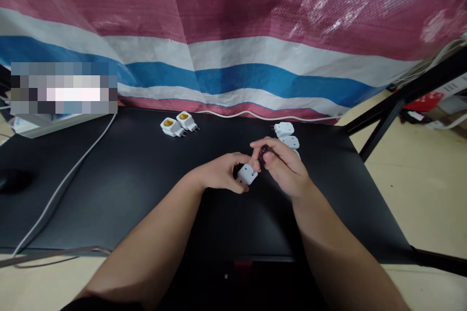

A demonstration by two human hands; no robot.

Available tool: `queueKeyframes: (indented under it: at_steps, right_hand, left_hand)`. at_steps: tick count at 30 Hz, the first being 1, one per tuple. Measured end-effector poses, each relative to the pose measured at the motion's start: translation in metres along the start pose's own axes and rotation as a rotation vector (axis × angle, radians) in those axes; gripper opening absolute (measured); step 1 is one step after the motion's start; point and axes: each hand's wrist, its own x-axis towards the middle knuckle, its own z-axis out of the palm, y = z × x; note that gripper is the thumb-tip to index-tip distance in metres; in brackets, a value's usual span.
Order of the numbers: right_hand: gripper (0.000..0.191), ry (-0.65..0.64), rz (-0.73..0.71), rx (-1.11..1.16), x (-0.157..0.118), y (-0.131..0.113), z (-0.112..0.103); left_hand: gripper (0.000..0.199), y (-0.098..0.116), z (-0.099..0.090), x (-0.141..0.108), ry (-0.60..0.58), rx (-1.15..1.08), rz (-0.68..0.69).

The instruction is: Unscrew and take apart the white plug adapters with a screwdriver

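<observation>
My left hand is closed around a white plug-in lamp socket, its thumb and fingers at the edges. The flat face with small dark holes is turned up. In my right hand sits a small screwdriver with a dark reddish handle, slanting toward that face. My fingers hide most of its shaft, and I cannot tell whether the tip sits inside a hole. Just beyond the right hand lie white sockets, one with prongs pointing left and another nearer, plus a partly hidden one.
Two sockets with gold-coloured insides lie face up at the back of the black table. A white cable crosses the left side near a black mouse. Behind hangs a striped plastic sheet; a blurred-out object stands at left.
</observation>
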Motion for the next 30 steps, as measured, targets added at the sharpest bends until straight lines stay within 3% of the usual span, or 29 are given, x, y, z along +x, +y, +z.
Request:
queueKeyframes:
  at_steps: [2, 8, 11, 14, 19, 25, 30]
  right_hand:
    - [0.026, 0.030, 0.022, 0.101, 0.002, 0.004, 0.006]
    - [0.021, 0.061, -0.087, 0.256, 0.007, 0.015, 0.027]
    - [0.019, 0.089, -0.078, 0.254, 0.006, 0.014, 0.024]
    - [0.017, 0.035, -0.046, 0.273, 0.004, 0.010, 0.018]
    - [0.032, -0.010, 0.018, 0.413, 0.004, 0.000, 0.019]
    - [0.013, -0.020, -0.058, 0.506, 0.006, 0.002, 0.027]
    - [0.010, 0.023, -0.073, 0.407, 0.006, 0.003, 0.019]
  left_hand:
    - [0.046, -0.001, -0.001, 0.000, -0.018, -0.018, -0.021]
    - [0.048, -0.004, -0.005, 0.000, -0.037, -0.031, 0.008]
    - [0.038, -0.006, -0.007, 0.000, -0.023, -0.019, 0.055]
    - [0.033, -0.007, -0.007, 0.000, -0.014, -0.040, 0.044]
    - [0.037, -0.007, -0.005, 0.001, -0.048, -0.124, 0.019]
    - [0.037, -0.006, -0.006, 0.001, -0.087, -0.113, -0.008]
    - [0.036, -0.010, -0.006, 0.001, -0.055, -0.122, 0.010]
